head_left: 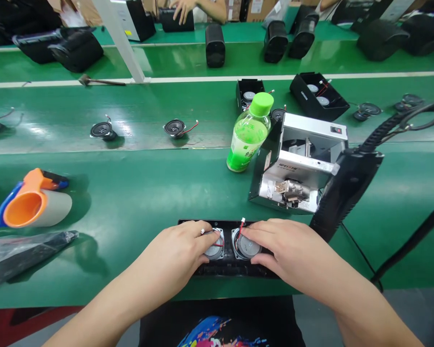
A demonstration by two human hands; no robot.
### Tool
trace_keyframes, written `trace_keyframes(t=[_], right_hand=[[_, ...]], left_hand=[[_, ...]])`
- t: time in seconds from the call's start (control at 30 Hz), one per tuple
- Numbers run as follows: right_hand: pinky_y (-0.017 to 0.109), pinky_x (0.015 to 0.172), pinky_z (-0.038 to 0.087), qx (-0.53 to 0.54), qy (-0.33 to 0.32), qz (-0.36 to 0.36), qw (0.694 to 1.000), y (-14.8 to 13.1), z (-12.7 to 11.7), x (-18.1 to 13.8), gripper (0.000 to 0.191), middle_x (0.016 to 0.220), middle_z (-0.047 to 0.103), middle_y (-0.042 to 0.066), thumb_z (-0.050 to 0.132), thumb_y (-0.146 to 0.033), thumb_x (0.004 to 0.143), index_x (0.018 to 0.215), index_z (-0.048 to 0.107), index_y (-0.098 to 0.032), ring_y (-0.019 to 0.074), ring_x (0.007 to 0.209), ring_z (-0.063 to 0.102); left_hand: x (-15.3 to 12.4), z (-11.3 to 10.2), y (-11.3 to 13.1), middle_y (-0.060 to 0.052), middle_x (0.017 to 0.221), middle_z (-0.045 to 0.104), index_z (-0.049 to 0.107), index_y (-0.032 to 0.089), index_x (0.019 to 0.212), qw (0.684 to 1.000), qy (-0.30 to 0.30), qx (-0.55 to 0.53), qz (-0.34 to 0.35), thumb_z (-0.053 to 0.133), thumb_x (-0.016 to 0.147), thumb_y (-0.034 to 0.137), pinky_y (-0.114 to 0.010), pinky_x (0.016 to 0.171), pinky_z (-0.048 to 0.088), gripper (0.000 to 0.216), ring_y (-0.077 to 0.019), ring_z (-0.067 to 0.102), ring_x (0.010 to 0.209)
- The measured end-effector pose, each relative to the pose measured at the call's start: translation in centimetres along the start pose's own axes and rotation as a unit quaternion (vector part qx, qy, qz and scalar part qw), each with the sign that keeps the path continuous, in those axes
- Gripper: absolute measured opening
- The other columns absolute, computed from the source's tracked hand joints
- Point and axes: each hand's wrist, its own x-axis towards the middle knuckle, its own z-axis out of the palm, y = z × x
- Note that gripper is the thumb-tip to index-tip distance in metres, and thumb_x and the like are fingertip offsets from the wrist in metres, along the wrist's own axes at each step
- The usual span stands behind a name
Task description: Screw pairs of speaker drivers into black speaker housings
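Note:
A black speaker panel [227, 271] lies across the bench's front edge, with two round speaker drivers set on it, magnet side up. My left hand [183, 248] grips the left speaker driver [214, 248], thumb at the near side and fingers over the far side. The right speaker driver [248, 247] is between the thumb and fingers of my right hand [280, 243]. From it a red lead with a white plug [242, 221] sticks up. Both hands partly cover the drivers and the panel's ends.
Behind the panel stand a green-capped bottle [248, 135] and a silver machine [298, 166]. A tape dispenser [39, 202] and plastic-wrapped black piece [32, 255] lie left. Loose speakers [175, 128] and open black boxes [320, 96] sit on the belt. Across it, a co-worker's hand [183, 8] touches a black box.

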Motion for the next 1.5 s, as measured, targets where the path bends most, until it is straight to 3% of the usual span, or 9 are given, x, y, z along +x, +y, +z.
trace_keyframes(t=[0.57, 1.1, 1.33, 1.5], right_hand=[[0.056, 0.09, 0.068, -0.004, 0.008, 0.013, 1.0, -1.0, 0.3, -0.5, 0.058, 0.135, 0.077, -0.001, 0.087, -0.027, 0.093, 0.143, 0.058, -0.028, 0.0304, 0.115, 0.075], [0.051, 0.078, 0.069, -0.046, 0.061, -0.02, 0.997, -0.7, 0.7, -0.2, 0.057, 0.124, 0.082, 0.002, 0.095, -0.026, 0.084, 0.132, 0.064, -0.025, 0.0322, 0.103, 0.08], [0.049, 0.093, 0.068, -0.027, 0.084, -0.032, 0.996, -0.1, 0.9, -0.9, 0.051, 0.126, 0.081, 0.0, 0.086, -0.026, 0.093, 0.136, 0.059, -0.027, 0.0261, 0.111, 0.079], [0.052, 0.082, 0.07, -0.039, 0.059, -0.037, 0.997, 0.1, 0.6, -0.5, 0.057, 0.124, 0.081, 0.001, 0.091, -0.027, 0.089, 0.135, 0.059, -0.029, 0.0293, 0.105, 0.079]], left_hand=[[-0.1, 0.5, 0.0, -0.011, 0.134, 0.078, 0.074, 0.02, 0.137, 0.999, 0.033, 0.011, 0.017, 0.079, 0.085, 0.002, -0.048, 0.092, 0.071, 0.055, -0.0333, 0.079, 0.113], [-0.3, 0.8, 0.4, -0.009, 0.135, 0.077, 0.074, 0.022, 0.137, 1.0, 0.024, 0.016, 0.0, 0.08, 0.09, 0.006, -0.047, 0.095, 0.069, 0.049, -0.032, 0.078, 0.115], [-0.2, 0.6, 0.3, -0.007, 0.134, 0.078, 0.073, 0.024, 0.134, 1.0, 0.02, -0.005, -0.01, 0.08, 0.092, 0.007, -0.047, 0.096, 0.067, 0.046, -0.0318, 0.077, 0.115], [0.1, 0.4, 0.4, -0.006, 0.129, 0.078, 0.072, 0.023, 0.136, 1.0, 0.013, -0.01, -0.007, 0.08, 0.093, 0.01, -0.049, 0.094, 0.067, 0.046, -0.0312, 0.076, 0.109]])
